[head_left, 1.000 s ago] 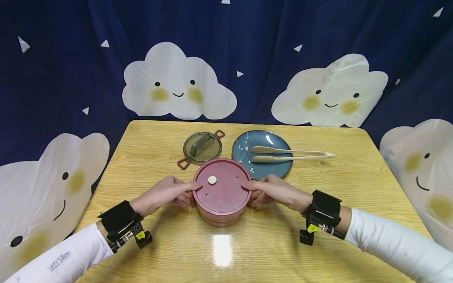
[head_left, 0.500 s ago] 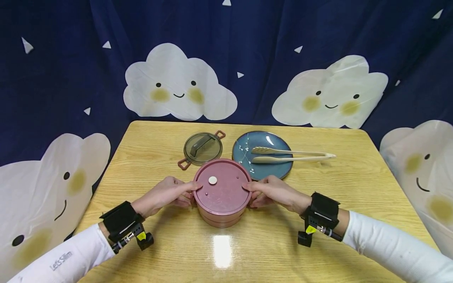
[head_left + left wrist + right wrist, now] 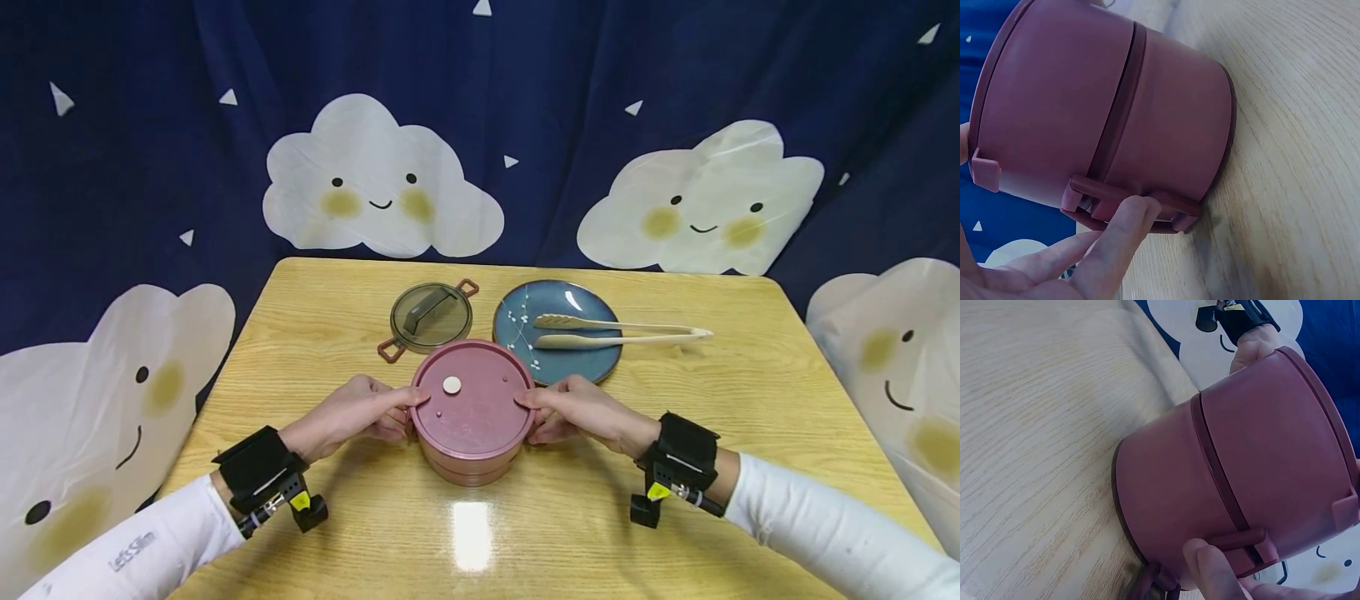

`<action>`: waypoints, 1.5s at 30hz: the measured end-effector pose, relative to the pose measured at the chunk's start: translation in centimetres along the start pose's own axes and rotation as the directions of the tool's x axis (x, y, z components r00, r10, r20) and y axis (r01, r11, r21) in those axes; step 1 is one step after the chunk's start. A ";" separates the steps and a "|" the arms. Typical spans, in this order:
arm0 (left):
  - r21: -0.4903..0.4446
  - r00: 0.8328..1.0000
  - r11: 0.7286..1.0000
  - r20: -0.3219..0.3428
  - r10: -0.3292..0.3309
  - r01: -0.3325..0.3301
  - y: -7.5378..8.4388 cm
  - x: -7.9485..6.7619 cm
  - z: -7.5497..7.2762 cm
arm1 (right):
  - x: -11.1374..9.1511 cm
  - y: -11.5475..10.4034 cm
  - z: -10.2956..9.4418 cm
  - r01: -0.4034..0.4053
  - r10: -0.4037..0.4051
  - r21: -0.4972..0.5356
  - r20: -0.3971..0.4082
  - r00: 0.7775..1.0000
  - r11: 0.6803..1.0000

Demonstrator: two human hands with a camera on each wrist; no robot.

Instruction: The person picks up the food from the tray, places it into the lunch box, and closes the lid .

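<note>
A burgundy two-tier lunch box [image 3: 472,433] stands upright on the wooden table, its round lid [image 3: 468,400] on top. My left hand [image 3: 356,414] grips its left side, thumb on the lid's edge and fingers lower down. On the opposite side my right hand [image 3: 585,414] holds it the same way. The left wrist view shows my fingertips on a side handle-like clip [image 3: 1179,206] that spans the seam between the tiers. In the right wrist view my fingertips touch a matching clip [image 3: 1263,547], and another loop-shaped piece [image 3: 1157,575] sticks out near the base.
Behind the lunch box lies a small round pan with a dark see-through lid [image 3: 450,329] and two side handles. A blue plate [image 3: 558,367] beside it carries beige tongs [image 3: 645,338], whose handle end reaches past the rim. A dark blue cloud-print curtain [image 3: 540,83] hangs behind the table [image 3: 720,467].
</note>
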State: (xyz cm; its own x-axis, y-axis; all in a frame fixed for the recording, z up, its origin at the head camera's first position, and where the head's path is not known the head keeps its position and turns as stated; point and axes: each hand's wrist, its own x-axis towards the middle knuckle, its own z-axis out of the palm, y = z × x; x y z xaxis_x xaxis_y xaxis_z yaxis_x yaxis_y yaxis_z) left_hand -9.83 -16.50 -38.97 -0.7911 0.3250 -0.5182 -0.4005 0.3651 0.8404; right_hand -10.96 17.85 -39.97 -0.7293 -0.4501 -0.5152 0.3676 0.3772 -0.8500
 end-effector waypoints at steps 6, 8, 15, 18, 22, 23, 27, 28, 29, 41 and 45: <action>-0.035 1.000 0.999 0.009 0.002 -0.001 -0.1 0.1 0.2 | 0.0 -0.1 0.1 0.004 -0.004 -0.025 0.002 1.000 1.000; -0.047 1.000 0.999 0.011 0.009 -0.009 -0.2 0.1 0.2 | 0.0 -0.2 0.1 0.003 -0.003 -0.035 0.002 1.000 0.999; -0.060 1.000 0.998 0.024 0.010 -0.009 -0.3 0.1 0.2 | 0.0 -0.1 0.0 0.013 -0.013 -0.036 0.009 1.000 0.999; -0.049 1.000 0.999 0.027 0.008 -0.007 -0.4 0.1 0.1 | 0.0 0.0 0.1 0.006 -0.006 -0.018 0.012 1.000 1.000; -0.039 0.999 0.999 0.033 0.007 -0.005 -0.4 0.2 0.0 | 0.0 0.0 0.1 -0.006 0.006 -0.003 0.010 1.000 1.000; -0.039 0.999 0.999 0.034 0.006 -0.005 -0.4 0.2 0.0 | 0.0 0.0 0.1 -0.007 0.007 -0.004 0.010 1.000 1.000; -0.037 0.999 0.999 0.048 0.009 -0.007 -0.4 0.1 -0.2 | 0.0 0.0 -0.1 -0.013 0.013 -0.013 0.012 1.000 1.000; -0.039 0.998 0.999 0.057 0.010 -0.008 -0.4 0.1 -0.2 | 0.0 0.0 -0.1 -0.014 0.014 -0.017 0.014 1.000 1.000; -0.037 0.998 0.999 0.064 0.011 -0.008 -0.4 0.0 -0.3 | 0.0 0.0 -0.2 -0.014 0.014 -0.023 0.017 1.000 1.000; 0.077 0.987 0.991 0.129 0.098 -0.108 -1.5 -0.5 -1.7 | -1.0 0.4 -2.2 0.082 -0.077 -0.193 0.031 0.997 0.978; 0.083 0.986 0.989 0.121 0.115 -0.126 -2.1 -0.6 -2.3 | -1.2 0.7 -2.7 0.118 -0.116 -0.214 0.021 0.993 0.970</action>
State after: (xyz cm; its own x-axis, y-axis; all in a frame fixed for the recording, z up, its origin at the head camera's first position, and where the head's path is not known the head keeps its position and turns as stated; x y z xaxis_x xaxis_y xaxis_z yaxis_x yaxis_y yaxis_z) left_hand -9.56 -19.51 -40.08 -0.7703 0.4678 -0.4334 -0.2581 0.3928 0.8826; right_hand -11.42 20.83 -39.63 -0.7550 -0.5077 -0.4149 0.1465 0.4862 -0.8615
